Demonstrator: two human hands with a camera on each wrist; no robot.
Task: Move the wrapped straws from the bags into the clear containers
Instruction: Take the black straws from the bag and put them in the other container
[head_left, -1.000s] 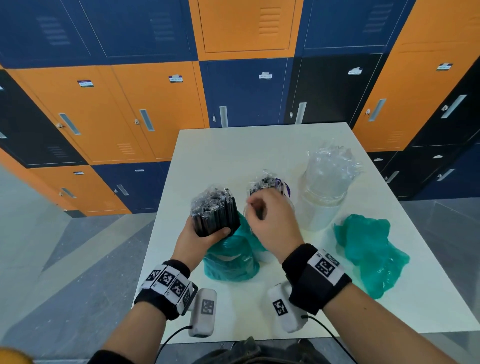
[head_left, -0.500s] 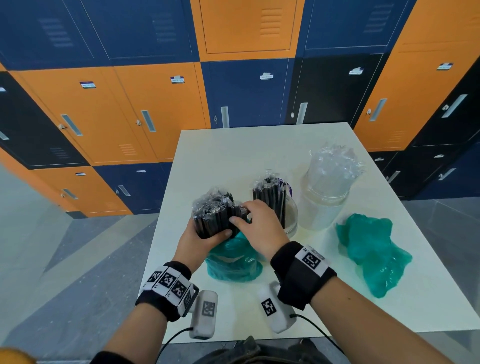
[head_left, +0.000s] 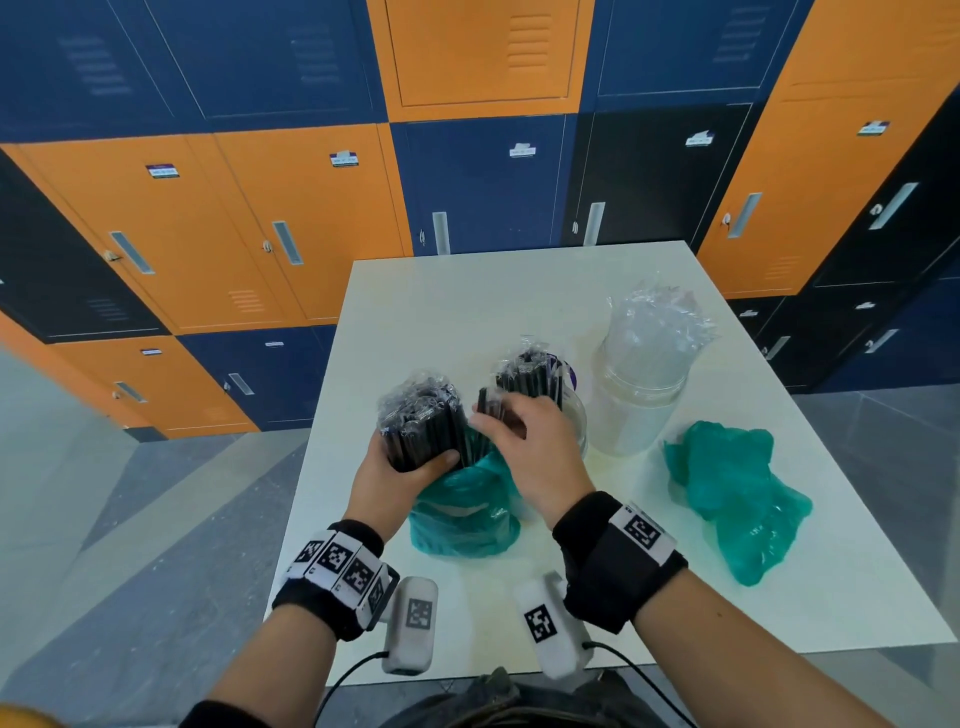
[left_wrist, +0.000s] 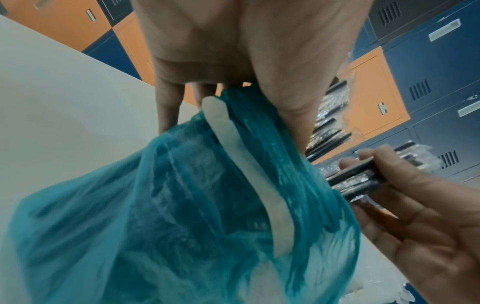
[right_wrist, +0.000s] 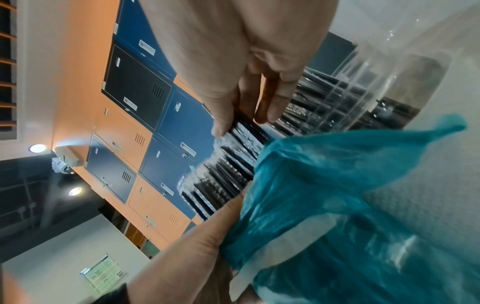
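Observation:
My left hand grips a thick bundle of black wrapped straws that stands out of a teal bag on the white table. My right hand pinches a few black straws beside the bundle, with the thumb on one side. Just behind it a clear container holds more black straws. A second clear container to the right holds clear-wrapped straws.
A crumpled second teal bag lies at the right of the table. Orange, blue and black lockers stand behind the table. Grey floor lies off the table's left edge.
My right hand came back from the container with black straws to the bundle in my left hand, took hold of a few straws and now lifts them slightly to the right.

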